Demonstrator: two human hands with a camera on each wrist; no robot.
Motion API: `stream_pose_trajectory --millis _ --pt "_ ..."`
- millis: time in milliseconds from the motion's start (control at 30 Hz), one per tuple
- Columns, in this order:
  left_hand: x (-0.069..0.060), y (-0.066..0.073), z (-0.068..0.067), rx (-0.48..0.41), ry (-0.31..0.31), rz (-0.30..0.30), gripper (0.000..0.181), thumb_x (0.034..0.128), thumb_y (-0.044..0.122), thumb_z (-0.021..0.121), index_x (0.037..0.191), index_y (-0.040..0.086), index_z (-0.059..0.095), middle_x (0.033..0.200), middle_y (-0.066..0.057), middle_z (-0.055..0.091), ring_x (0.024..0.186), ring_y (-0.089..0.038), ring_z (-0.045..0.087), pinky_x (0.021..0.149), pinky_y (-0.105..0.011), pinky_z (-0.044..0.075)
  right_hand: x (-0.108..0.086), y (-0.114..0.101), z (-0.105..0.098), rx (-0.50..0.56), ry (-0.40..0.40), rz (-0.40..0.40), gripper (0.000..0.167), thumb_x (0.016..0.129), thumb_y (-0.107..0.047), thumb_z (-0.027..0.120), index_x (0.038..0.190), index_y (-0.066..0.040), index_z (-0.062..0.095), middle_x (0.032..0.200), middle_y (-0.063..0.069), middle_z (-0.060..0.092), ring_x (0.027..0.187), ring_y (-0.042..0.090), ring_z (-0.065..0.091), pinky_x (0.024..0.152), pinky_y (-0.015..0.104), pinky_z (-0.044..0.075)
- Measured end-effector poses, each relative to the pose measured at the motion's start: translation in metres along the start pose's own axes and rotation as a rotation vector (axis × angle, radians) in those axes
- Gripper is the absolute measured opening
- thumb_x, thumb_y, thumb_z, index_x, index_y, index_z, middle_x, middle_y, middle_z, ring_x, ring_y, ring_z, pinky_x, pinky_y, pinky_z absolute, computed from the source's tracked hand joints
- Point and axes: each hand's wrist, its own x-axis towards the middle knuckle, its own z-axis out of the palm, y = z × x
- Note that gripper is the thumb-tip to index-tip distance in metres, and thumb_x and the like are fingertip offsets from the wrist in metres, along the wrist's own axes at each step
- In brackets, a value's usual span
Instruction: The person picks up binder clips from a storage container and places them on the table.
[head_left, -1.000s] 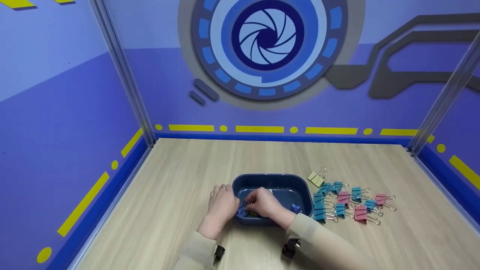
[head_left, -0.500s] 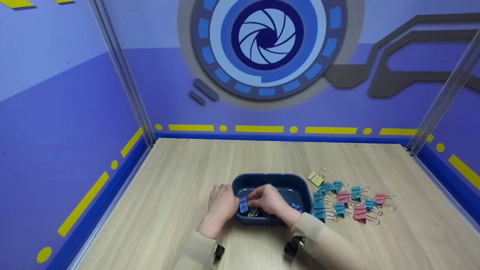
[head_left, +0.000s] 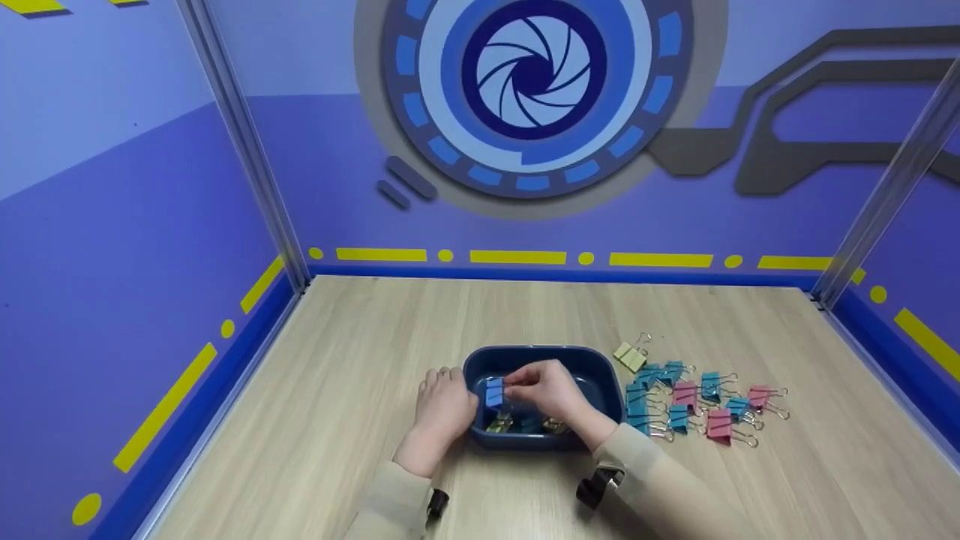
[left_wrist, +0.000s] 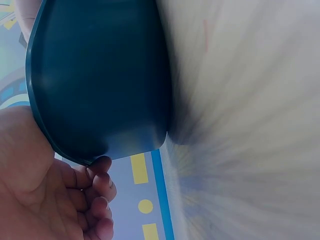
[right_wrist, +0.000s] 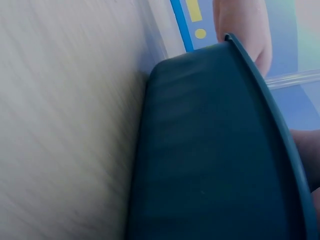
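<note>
A dark blue plastic box (head_left: 611, 401) stands on the table. At its left side, my left hand (head_left: 442, 409) holds the rim; in the left wrist view, curled fingers (left_wrist: 102, 185) reach round the box's edge, the palm against it. Over the inside of the box, my right hand (head_left: 551, 390) pinches a blue binder clip (head_left: 494, 393) by its wire handle between thumb and fingers. Below the hand, yellowish binder clips (head_left: 500, 424) lie on the box floor, partly hidden. In the right wrist view the box wall (right_wrist: 210, 145) covers most of the right hand.
Right of the box, several teal binder clips (head_left: 637, 401) and pink binder clips (head_left: 720, 425) lie in a loose group. A pale yellow binder clip (head_left: 631, 356) lies at its back. Printed panels (head_left: 150, 300) wall the table at the back and sides.
My right hand has raised the blue binder clip from the box's left front and moved slightly back and right, uncovering yellowish clips below. The left hand stays at the rim.
</note>
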Motion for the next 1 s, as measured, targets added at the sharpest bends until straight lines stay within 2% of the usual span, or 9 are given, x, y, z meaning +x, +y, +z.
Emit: stream_pose_trajectory --millis 367,567,800,1000 --pt "-0.002 0.001 -0.003 -0.010 0.000 0.004 0.024 0.0886 0.015 0.062 0.102 -0.005 0.064 0.096 -0.019 0.064 0.096 -0.036 0.056 0.085 -0.047 0.046 -0.007 -0.003 -0.019 0.039 0.062 0.002 0.015 0.087 -0.014 0.079 0.100 -0.007 0.081 0.097 0.011 0.080 0.077 0.009 0.073 0.068 0.023 0.057" --pt "-0.002 0.001 -0.004 -0.003 0.001 -0.003 0.026 0.0885 0.015 0.063 0.103 -0.006 0.065 0.097 -0.020 0.065 0.097 -0.036 0.056 0.084 -0.047 0.046 -0.013 -0.006 -0.031 0.035 0.093 0.009 0.015 0.088 -0.017 0.079 0.100 -0.009 0.081 0.096 0.009 0.080 0.077 0.008 0.072 0.065 0.024 0.055" --pt "0.000 0.001 -0.001 0.000 -0.008 -0.019 0.027 0.0886 0.015 0.062 0.105 -0.006 0.065 0.099 -0.020 0.066 0.099 -0.036 0.057 0.086 -0.047 0.046 -0.022 -0.007 -0.046 0.086 0.108 0.029 0.018 0.088 -0.016 0.078 0.103 -0.006 0.080 0.100 0.011 0.079 0.082 0.007 0.072 0.072 0.020 0.055" --pt "0.001 0.000 0.000 -0.004 -0.010 -0.013 0.028 0.0890 0.015 0.062 0.107 -0.007 0.065 0.100 -0.020 0.066 0.099 -0.036 0.057 0.086 -0.048 0.046 -0.034 -0.009 -0.063 0.055 0.146 0.058 0.019 0.089 -0.019 0.078 0.105 -0.008 0.080 0.105 0.010 0.079 0.086 0.008 0.072 0.075 0.020 0.055"
